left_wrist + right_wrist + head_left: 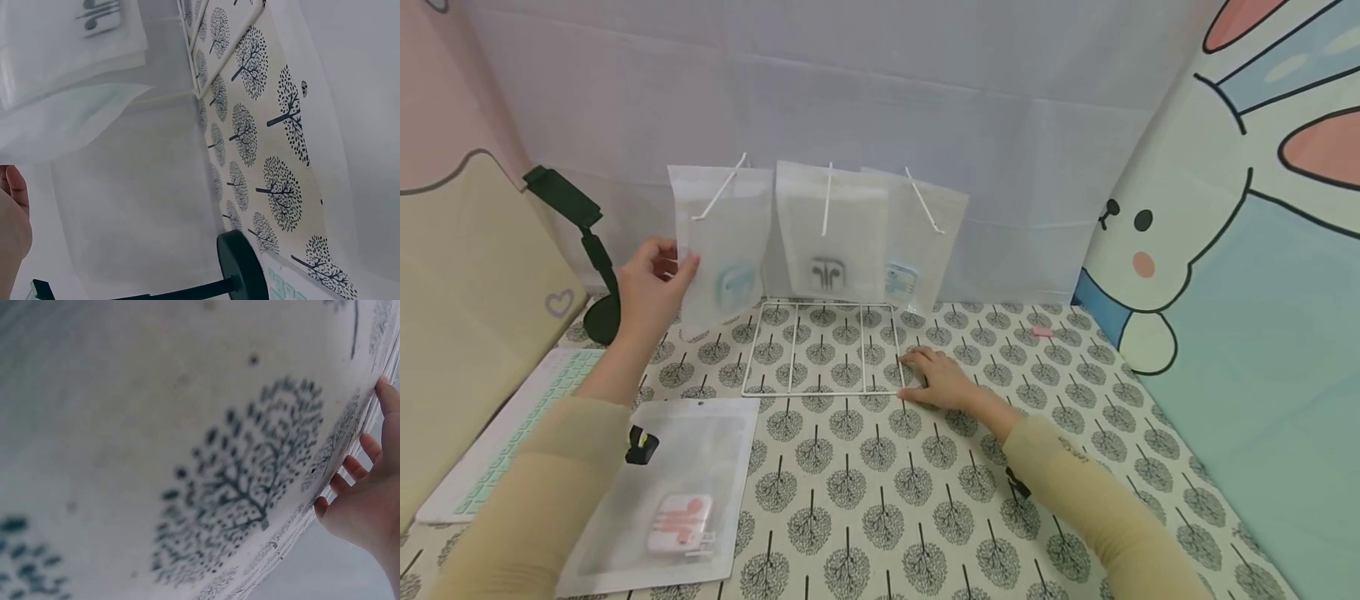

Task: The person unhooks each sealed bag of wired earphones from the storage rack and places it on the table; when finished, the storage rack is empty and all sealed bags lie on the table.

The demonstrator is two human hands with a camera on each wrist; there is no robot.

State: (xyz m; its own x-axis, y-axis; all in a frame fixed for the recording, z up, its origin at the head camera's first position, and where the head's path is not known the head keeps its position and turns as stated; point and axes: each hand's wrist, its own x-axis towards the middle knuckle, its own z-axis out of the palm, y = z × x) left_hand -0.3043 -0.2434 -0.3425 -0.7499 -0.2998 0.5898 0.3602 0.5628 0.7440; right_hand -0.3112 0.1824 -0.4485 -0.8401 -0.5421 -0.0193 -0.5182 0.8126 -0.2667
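Three frosted bags hang from the white hooks of a wire rack (823, 394). My left hand (658, 279) pinches the left edge of the leftmost frosted bag (722, 233), thumb in front; a pale blue item shows through it. The middle bag (831, 208) holds a case with dark earphones (827, 274). In the right bag (936, 225) lies a blue case (900, 283). My right hand (942, 379) rests on the table, its fingertips at the right side of the rack's base. In the right wrist view its fingers are spread and hold nothing.
Another frosted bag (700, 450) with a pink earphone case (681, 523) lies at the front left. Beyond my left arm are a mint keyboard (527, 433) and a dark green stand (601, 321). A small pink piece (1042, 332) lies at the back right.
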